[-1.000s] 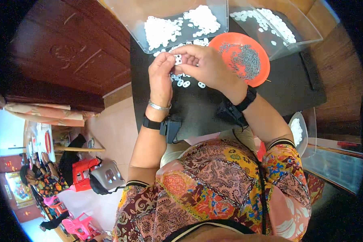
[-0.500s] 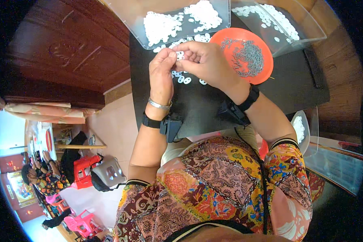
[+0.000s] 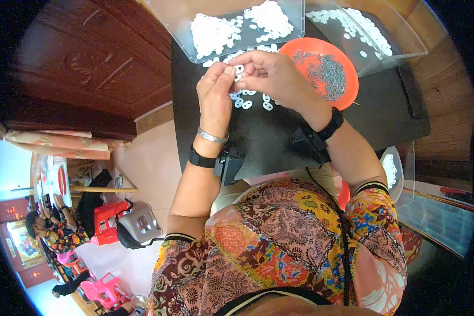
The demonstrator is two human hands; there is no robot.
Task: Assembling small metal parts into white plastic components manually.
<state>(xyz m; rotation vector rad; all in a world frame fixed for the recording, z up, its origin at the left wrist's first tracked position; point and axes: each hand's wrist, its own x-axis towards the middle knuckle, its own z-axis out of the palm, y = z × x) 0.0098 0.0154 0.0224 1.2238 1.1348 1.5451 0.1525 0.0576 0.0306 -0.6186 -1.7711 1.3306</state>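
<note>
White holed piece [image 3: 239, 69] pinched in fingertips of left hand [image 3: 216, 88] and right hand [image 3: 280, 79], above table [image 3: 279, 142] toward far left corner. Compared with half second ago, two loose ovals [image 3: 268, 106] show below right hand, not one; piece unreleased, handling apparently unfinished.

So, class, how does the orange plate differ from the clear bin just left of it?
The orange plate is rounded and opaque; the clear bin is straight-edged and see-through. The plate holds grey pins, while the bin holds white pieces. Both hold many small parts and stand on the dark tabletop.
</note>
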